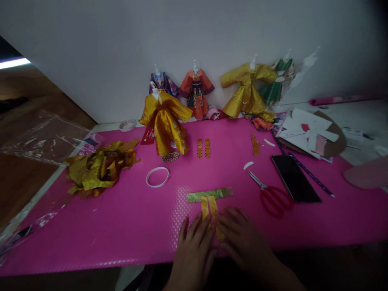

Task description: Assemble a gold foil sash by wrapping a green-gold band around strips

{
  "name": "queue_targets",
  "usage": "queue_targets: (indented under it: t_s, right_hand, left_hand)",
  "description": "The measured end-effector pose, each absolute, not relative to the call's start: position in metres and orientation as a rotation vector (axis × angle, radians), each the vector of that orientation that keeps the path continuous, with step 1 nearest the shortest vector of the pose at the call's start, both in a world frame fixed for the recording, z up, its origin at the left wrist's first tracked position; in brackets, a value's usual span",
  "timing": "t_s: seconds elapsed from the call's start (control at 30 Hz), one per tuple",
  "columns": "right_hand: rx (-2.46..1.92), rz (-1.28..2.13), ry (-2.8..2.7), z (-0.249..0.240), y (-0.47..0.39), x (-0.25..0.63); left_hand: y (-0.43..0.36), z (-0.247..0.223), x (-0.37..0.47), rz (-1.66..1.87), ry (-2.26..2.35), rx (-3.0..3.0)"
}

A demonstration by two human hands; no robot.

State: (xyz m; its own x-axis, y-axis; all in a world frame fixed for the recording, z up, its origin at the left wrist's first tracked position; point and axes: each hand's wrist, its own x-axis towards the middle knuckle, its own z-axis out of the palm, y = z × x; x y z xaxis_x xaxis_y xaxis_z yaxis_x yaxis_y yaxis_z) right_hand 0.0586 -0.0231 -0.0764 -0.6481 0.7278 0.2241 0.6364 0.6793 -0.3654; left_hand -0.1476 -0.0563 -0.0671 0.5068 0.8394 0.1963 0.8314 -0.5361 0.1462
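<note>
Near the table's front edge, my left hand (195, 242) lies with its fingers stretched out, their tips on a narrow yellow fabric strip (205, 205). My right hand (242, 234) rests beside it, fingers extended over the edge of a second yellow strip (213, 203). Both strips run up to a wider green-gold fabric band (209, 195) lying crosswise, and my hands partly cover their lower ends. Neither hand is closed around anything. Red-handled scissors (271, 196) lie to the right, blades slightly apart.
Behind stand several small dressed doll figures, including an orange-gold robe (165, 117) and a yellow robe (250, 89). Gold scraps (101, 165) are heaped left, near a white ring (147, 178). Two decorated strips (207, 148) lie mid-table. A black phone (295, 178) and paper pieces (298, 135) occupy the right.
</note>
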Motion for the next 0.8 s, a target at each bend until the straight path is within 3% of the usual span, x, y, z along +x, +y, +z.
queue_targets:
  t_s: [0.8]
  right_hand:
    - [-1.12,0.349,-2.476,-0.0787,-0.024,0.0632]
  left_hand:
    - [-0.049,-0.0723,-0.1463,0.434,1.594,2.634]
